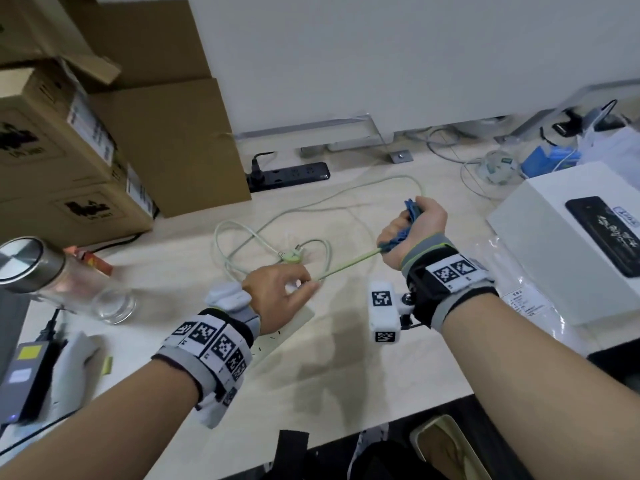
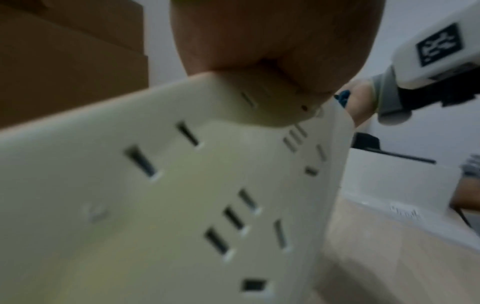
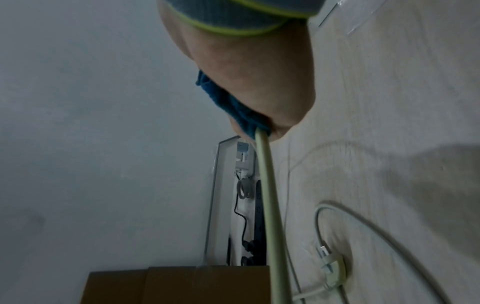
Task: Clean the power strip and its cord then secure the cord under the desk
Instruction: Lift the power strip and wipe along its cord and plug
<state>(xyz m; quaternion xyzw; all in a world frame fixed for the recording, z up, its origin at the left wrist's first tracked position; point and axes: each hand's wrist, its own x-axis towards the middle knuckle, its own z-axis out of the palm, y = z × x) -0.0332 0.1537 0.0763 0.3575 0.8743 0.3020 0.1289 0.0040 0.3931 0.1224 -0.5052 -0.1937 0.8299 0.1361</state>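
Observation:
An off-white power strip (image 1: 292, 323) lies on the pale desk (image 1: 346, 375), mostly under my left wrist. My left hand (image 1: 301, 285) grips its cord end; the left wrist view shows the socket face (image 2: 182, 195) close up and tilted. The pale green cord (image 1: 346, 266) runs taut from there to my right hand (image 1: 408, 223), which grips a blue cloth (image 1: 394, 240) wrapped round it. Beyond that fist the cord loops over the desk to its plug (image 1: 291, 257). In the right wrist view the cord (image 3: 270, 205) leaves the cloth (image 3: 233, 107) below the palm.
Cardboard boxes (image 1: 104, 150) are stacked at the left. A black power strip (image 1: 287, 174) lies by the wall. A glass bottle with a metal lid (image 1: 41, 268) and a charger (image 1: 24, 382) sit near left. A white box (image 1: 568, 251) carrying a phone stands at the right.

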